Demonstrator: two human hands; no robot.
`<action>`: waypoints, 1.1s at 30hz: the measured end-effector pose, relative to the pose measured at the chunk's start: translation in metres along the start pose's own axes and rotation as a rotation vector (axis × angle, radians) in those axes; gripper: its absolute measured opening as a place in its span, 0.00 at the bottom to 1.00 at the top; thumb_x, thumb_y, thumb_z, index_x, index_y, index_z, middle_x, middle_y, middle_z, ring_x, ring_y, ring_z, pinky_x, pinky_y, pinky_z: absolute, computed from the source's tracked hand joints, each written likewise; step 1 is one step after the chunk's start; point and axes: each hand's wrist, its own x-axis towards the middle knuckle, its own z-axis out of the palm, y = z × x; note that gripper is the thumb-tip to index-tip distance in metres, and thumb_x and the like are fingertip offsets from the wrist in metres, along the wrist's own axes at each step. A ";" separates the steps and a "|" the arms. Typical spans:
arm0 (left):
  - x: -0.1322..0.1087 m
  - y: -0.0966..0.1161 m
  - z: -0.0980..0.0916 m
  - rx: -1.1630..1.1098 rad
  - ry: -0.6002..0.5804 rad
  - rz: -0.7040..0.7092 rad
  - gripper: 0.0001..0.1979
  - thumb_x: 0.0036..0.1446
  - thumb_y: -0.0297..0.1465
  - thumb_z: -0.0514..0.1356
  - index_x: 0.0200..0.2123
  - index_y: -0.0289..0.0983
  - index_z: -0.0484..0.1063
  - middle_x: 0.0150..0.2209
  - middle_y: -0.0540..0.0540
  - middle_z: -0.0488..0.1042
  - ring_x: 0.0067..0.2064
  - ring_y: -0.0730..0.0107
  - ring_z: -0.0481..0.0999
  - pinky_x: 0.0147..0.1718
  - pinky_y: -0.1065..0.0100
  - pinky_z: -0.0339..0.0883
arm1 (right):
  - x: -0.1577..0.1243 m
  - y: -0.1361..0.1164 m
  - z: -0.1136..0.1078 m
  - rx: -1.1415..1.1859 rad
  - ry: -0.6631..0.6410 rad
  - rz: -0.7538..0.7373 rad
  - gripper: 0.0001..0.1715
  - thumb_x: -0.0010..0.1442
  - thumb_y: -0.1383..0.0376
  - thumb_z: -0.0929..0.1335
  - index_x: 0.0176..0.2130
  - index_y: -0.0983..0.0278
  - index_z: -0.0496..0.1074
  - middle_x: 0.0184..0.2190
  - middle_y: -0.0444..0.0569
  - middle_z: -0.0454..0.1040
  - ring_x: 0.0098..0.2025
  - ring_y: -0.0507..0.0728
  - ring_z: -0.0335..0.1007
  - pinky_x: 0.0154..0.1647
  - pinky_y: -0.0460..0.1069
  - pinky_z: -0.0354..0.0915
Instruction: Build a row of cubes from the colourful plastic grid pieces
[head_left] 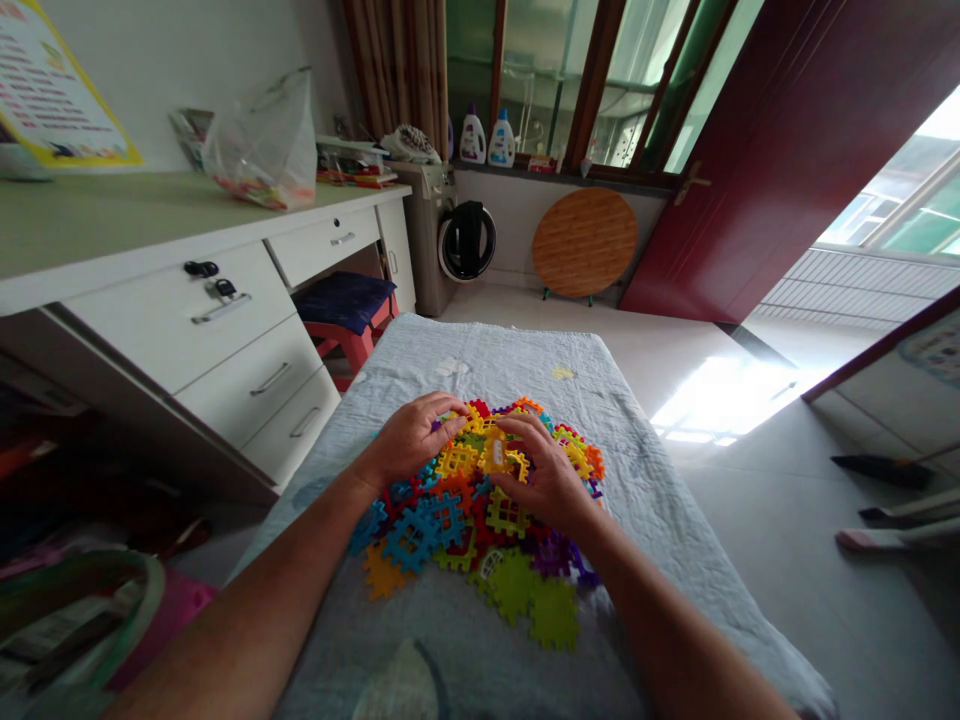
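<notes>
A heap of colourful interlocking plastic building pieces lies on a cloth-covered surface, and both hands are over it. My right hand grips a yellow building piece between thumb and fingers; it stands on edge and has a small pale mark. At the heap's far left side, my left hand has its thumb and fingertips closed at the edge of another yellow building piece. Its fingers partly hide that contact. Green pieces and an orange piece lie at the near edge.
White drawers and a desk with a plastic bag stand to the left. A red stool is beside them. A washing machine, a round wooden tabletop and a red door are beyond. A tub sits low left.
</notes>
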 end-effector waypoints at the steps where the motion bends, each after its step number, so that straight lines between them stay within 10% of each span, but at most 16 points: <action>1: 0.000 0.005 -0.003 -0.020 -0.025 -0.009 0.16 0.63 0.39 0.49 0.44 0.40 0.72 0.45 0.46 0.74 0.49 0.63 0.72 0.51 0.63 0.64 | 0.001 -0.001 0.003 -0.006 -0.003 -0.016 0.30 0.56 0.63 0.69 0.57 0.56 0.61 0.56 0.54 0.62 0.56 0.60 0.61 0.52 0.56 0.67; 10: -0.021 0.007 0.000 0.229 -0.186 -0.017 0.19 0.61 0.44 0.51 0.48 0.40 0.71 0.51 0.44 0.72 0.53 0.59 0.69 0.54 0.59 0.61 | 0.004 0.024 -0.034 -0.177 0.232 0.085 0.14 0.60 0.67 0.64 0.46 0.59 0.70 0.49 0.51 0.69 0.52 0.58 0.65 0.54 0.57 0.62; 21: -0.039 -0.050 -0.001 0.225 0.033 -0.164 0.19 0.61 0.44 0.50 0.45 0.37 0.70 0.47 0.42 0.73 0.51 0.60 0.71 0.53 0.59 0.63 | -0.003 0.050 -0.032 -0.597 -0.050 0.228 0.30 0.51 0.62 0.72 0.54 0.60 0.67 0.43 0.53 0.73 0.46 0.63 0.64 0.48 0.58 0.58; 25: -0.041 -0.064 -0.004 0.163 0.120 -0.169 0.19 0.60 0.45 0.51 0.43 0.38 0.71 0.49 0.42 0.72 0.53 0.59 0.70 0.56 0.59 0.61 | -0.001 0.045 -0.038 -0.530 -0.050 0.233 0.15 0.54 0.65 0.70 0.44 0.60 0.73 0.37 0.50 0.73 0.43 0.60 0.65 0.45 0.55 0.58; 33: -0.043 -0.078 0.003 -0.005 0.096 -0.321 0.24 0.56 0.49 0.52 0.44 0.38 0.71 0.48 0.44 0.74 0.51 0.57 0.72 0.54 0.60 0.62 | 0.001 0.046 -0.050 -0.302 0.339 0.182 0.06 0.58 0.66 0.66 0.34 0.62 0.74 0.32 0.46 0.71 0.37 0.55 0.67 0.43 0.50 0.61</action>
